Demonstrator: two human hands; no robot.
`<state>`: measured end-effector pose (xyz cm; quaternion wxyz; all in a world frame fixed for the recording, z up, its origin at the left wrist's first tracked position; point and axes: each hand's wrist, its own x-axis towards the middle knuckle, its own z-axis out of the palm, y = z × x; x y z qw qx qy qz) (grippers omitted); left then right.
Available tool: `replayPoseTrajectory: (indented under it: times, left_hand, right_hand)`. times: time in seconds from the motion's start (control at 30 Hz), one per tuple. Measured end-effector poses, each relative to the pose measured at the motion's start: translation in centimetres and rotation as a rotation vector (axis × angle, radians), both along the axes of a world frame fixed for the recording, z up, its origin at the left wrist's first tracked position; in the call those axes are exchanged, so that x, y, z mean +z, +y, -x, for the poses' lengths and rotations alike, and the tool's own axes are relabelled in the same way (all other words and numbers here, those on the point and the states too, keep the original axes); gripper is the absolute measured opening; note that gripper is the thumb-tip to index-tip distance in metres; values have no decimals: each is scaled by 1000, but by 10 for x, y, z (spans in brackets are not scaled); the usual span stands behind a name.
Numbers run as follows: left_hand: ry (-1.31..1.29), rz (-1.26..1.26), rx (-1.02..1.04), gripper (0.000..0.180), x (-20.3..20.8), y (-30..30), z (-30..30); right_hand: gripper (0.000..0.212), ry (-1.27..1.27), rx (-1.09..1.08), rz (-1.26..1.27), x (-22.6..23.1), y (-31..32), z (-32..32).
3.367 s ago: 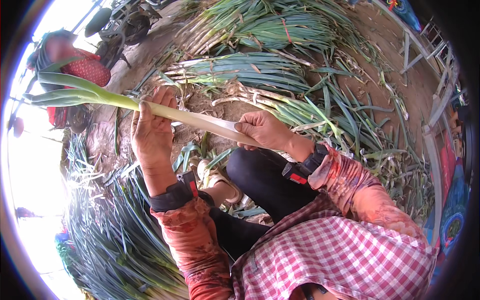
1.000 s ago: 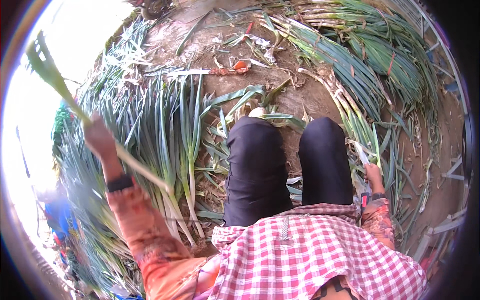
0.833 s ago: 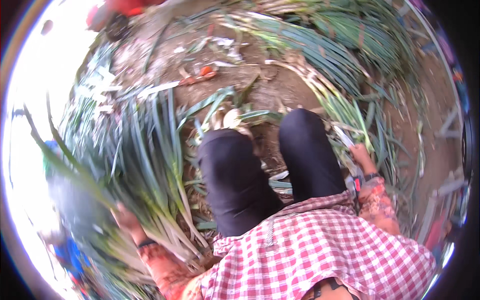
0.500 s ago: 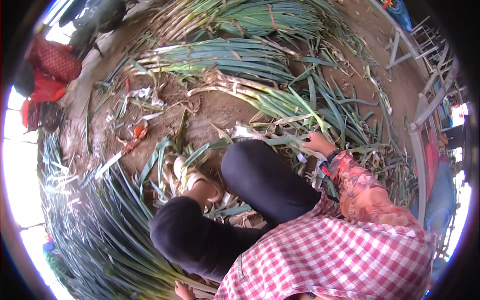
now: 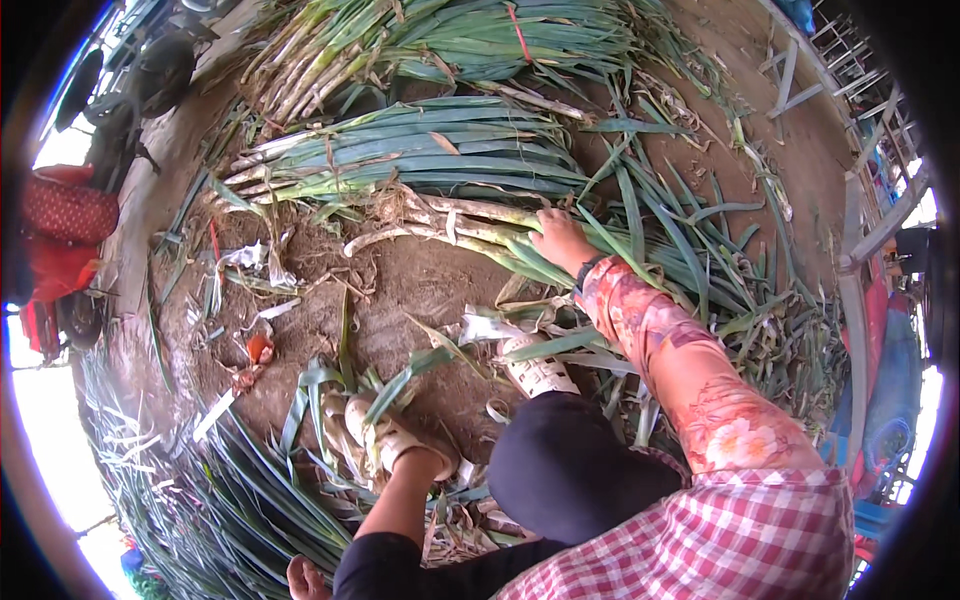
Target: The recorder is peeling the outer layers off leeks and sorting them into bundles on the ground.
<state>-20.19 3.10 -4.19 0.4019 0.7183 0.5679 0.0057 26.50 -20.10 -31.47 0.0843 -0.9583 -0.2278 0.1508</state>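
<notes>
My right hand [image 5: 562, 240] reaches across to a small bunch of long green onions [image 5: 485, 222] in the middle. Its fingers curl over the stalks where the white part turns green. The bunch lies on the ground, roots to the left, with a pale tie round its white stems. At the lower edge, only part of my left hand [image 5: 307, 578] shows. It is beside the large heap of green onions [image 5: 230, 490], and its fingers are too cut off to read.
Beyond lie another row of green onions [image 5: 420, 150] and a bundle with a red tie [image 5: 520, 35]. Loose leaves and peelings surround my pale clogs [image 5: 385, 435]. A metal frame [image 5: 855, 225] stands at the right; a red bag [image 5: 65, 215] is at the far left.
My right hand has moved forward and left from the loose leaves near my knee onto the small bunch. My body leans forward, and my left hand has shifted left along the lower edge.
</notes>
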Motion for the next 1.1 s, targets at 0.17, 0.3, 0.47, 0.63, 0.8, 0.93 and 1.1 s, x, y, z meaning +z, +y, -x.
replayPoseTrajectory:
  times: [0.17,0.3,0.47,0.63,0.8,0.93,1.1]
  left_hand:
    - [78,36,22,27,22,14,1]
    - [103,36,20,28,44,22,11]
    - [110,12,-91,28,78,15,-3]
    - [59,-35,-323,27,97,3,11]
    - [13,-88,-714,22,119,-18,-26]
    - [-275,-140,-885,33,106,-43,-91]
    - [-531,67,-873,25,88,-61,-141]
  right_hand:
    - [49,84,-85,92,-25,10,-27]
    - [40,115,74,156,-27,3,-27]
    - [35,-2,247,7,25,1,-11]
    - [29,-253,150,-472,140,11,-34]
    - [26,-521,83,-912,317,41,-52]
    - [16,-207,176,-1765,410,68,-21]
    - [16,279,86,-2010,418,14,-20]
